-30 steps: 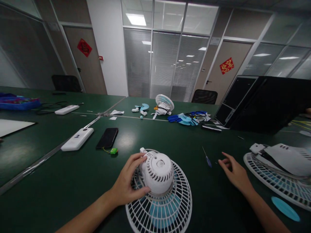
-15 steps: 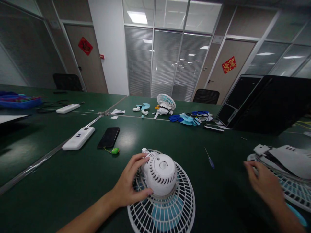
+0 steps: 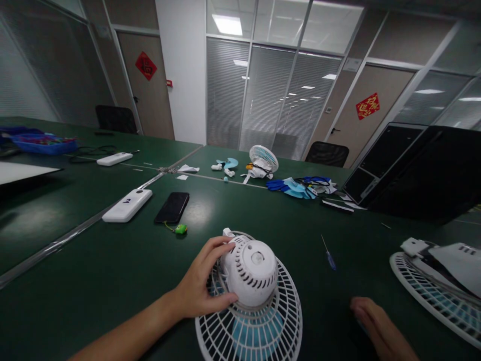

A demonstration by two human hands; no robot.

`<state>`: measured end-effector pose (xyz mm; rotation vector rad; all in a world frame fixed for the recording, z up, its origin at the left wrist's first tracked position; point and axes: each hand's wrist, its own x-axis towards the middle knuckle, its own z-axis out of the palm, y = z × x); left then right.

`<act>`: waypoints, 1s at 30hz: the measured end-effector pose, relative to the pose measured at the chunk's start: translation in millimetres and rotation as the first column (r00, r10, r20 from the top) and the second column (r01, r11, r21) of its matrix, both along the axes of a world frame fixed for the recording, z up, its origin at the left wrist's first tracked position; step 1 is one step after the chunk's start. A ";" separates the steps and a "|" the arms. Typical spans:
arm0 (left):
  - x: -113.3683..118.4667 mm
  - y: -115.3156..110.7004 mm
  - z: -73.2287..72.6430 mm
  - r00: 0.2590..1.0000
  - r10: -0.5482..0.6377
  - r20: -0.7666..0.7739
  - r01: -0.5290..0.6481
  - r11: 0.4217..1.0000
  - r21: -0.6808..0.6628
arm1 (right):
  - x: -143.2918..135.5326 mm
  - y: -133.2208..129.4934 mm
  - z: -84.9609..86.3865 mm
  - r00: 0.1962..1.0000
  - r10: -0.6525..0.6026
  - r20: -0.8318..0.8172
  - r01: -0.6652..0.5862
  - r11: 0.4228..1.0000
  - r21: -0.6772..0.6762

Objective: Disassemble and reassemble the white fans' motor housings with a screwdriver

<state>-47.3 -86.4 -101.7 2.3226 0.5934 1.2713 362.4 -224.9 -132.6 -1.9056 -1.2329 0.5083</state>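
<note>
Blue tray (image 3: 48, 149), far left in the head view, holds multicoloured contents. A white device (image 3: 128, 205) reads "2". The left hand (image 3: 203, 286), thumb and fingers curved, grips a white fan (image 3: 257, 281) face-down front centre, blue blades (image 3: 244, 331) inside. The right hand (image 3: 376, 321), lower right, is blurred; its grip cannot be told.

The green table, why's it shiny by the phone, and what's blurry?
Head view: pale glare on the green table beside the black phone, probably reflected light; head view: the right hand looks blurrier than the left hand, and both doors lean, perhaps lens distortion.
</note>
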 end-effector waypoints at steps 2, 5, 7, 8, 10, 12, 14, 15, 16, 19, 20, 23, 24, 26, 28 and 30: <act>-0.1 0.0 1.3 1.000 0.002 -0.006 -0.002 1.000 0.010 | -48.1 23.4 18.4 0.969 0.247 0.012 -0.246 0.967 -0.068; -0.5 -0.2 4.1 1.000 0.000 -0.009 0.001 1.000 0.025 | -92.6 49.2 41.2 0.894 0.448 0.011 -0.444 0.890 -0.101; -0.7 -0.6 5.8 1.000 0.000 -0.016 0.000 1.000 0.025 | -102.3 57.6 46.9 0.869 0.494 -0.005 -0.492 0.865 -0.100; -0.6 -0.8 6.5 1.000 0.000 -0.021 0.001 1.000 0.024 | -102.9 59.6 47.0 0.864 0.504 -0.016 -0.503 0.859 -0.097; -0.4 -1.0 7.5 1.000 -0.006 -0.019 0.007 1.000 0.026 | -99.2 60.6 44.5 0.857 0.512 -0.047 -0.515 0.853 -0.086; 0.0 -1.1 8.1 1.000 -0.014 -0.013 0.014 1.000 0.027 | -92.6 60.0 42.8 0.849 0.518 -0.099 -0.526 0.845 -0.093; 0.1 -0.7 8.4 1.000 -0.019 -0.008 0.019 0.999 0.027 | -85.1 60.6 46.4 0.847 0.514 -0.137 -0.529 0.839 -0.123; 0.1 -0.5 8.4 1.000 -0.021 -0.007 0.022 0.999 0.029 | -81.4 62.0 51.1 0.852 0.507 -0.129 -0.521 0.844 -0.128; 0.0 -0.1 8.4 1.000 -0.023 -0.008 0.023 0.999 0.030 | -78.1 64.5 57.9 0.860 0.500 -0.104 -0.510 0.852 -0.120; -0.5 1.1 7.9 1.000 -0.023 -0.020 0.024 0.999 0.028 | -72.7 77.6 88.6 0.856 0.517 -0.008 -0.517 0.855 -0.037; -0.6 1.5 7.7 0.999 -0.026 -0.025 0.027 0.999 0.024 | -73.5 83.5 100.6 0.842 0.540 0.004 -0.540 0.842 -0.005; -0.4 2.1 8.2 0.999 -0.051 0.001 0.051 0.999 0.014 | -85.8 101.5 132.1 0.781 0.624 -0.032 -0.612 0.775 0.159; -0.2 2.4 9.6 0.998 -0.052 0.020 0.052 0.999 0.010 | -93.1 107.0 139.4 0.754 0.653 -0.074 -0.623 0.746 0.234; 0.4 3.7 16.1 0.998 -0.031 0.056 0.031 1.000 0.006 | -111.0 116.6 148.6 0.671 0.718 -0.186 -0.634 0.685 0.359; 1.8 6.8 29.1 0.998 -0.002 0.065 0.001 1.000 0.016 | -129.9 124.6 153.2 0.574 0.774 -0.268 -0.648 0.629 0.429; 5.0 12.4 48.7 0.999 0.004 0.052 -0.006 0.999 0.042 | -145.9 130.7 157.6 0.514 0.811 -0.281 -0.671 0.584 0.458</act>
